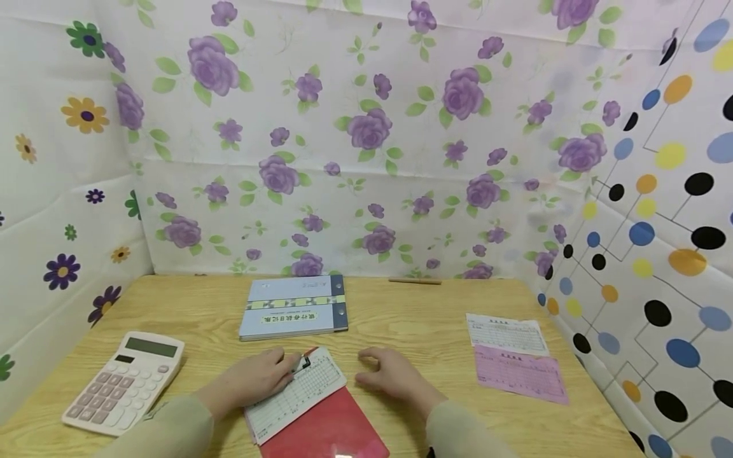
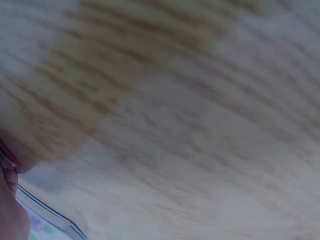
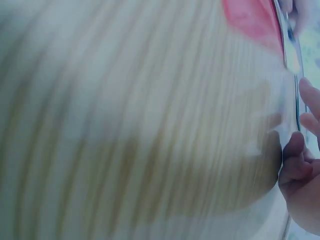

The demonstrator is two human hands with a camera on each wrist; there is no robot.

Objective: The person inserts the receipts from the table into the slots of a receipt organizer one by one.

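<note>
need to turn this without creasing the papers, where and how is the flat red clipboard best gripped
Probably by the nearer right edge of the flat red clipboard, coming from the right, thumb above, fingers beneath. That edge looks straight and bare, while white gridded paper forms cover the part by the black clip, where the left hand rests.

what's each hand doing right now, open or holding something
Left hand: on the white form; whether it grips can't be told.
Right hand: open, holding nothing, beside the red clipboard.
</note>
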